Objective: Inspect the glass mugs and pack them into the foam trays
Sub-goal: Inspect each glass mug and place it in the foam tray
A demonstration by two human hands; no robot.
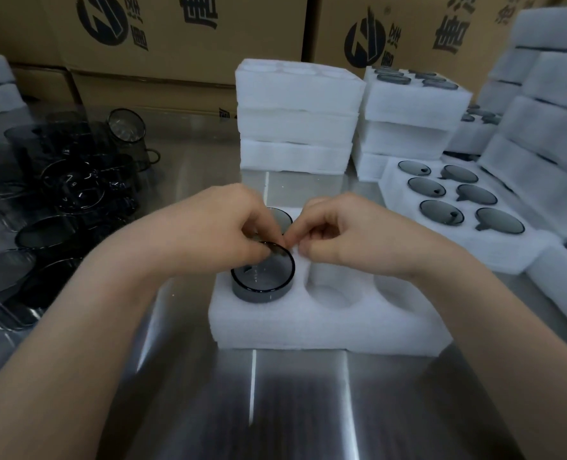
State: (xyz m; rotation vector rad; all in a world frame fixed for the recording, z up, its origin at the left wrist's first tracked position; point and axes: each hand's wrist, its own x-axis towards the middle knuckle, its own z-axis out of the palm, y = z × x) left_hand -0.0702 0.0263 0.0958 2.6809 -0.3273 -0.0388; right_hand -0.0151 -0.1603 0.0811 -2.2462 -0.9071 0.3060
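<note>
Packing step, seen from the head camera: a smoky glass mug [262, 277] is being seated in the near-left pocket of the foam tray [325, 327] at the centre of the frame. It stands upright with its rim well proud of the foam, so it appears only partly pushed home. The left hand [215, 224] comes in from the lower left, fingers curled and pinching the mug's far rim. The right hand [345, 234], entering from the lower right, is likewise curled, its fingertips meeting the left's at the rim beside the foam wall; whether it grips glass, a handle or only foam cannot be told. A second mug [283, 217] sits in the pocket behind, partly hidden by the left hand. The empty pocket [337, 293] lies just right of the mug. The next move probably calls for an even downward press, handle aligned with its notch, then a reach to the loose mugs [59, 194] at the left of the frame. A filled tray [508, 247] lies at centre right, stacked trays [295, 127] at upper centre
</note>
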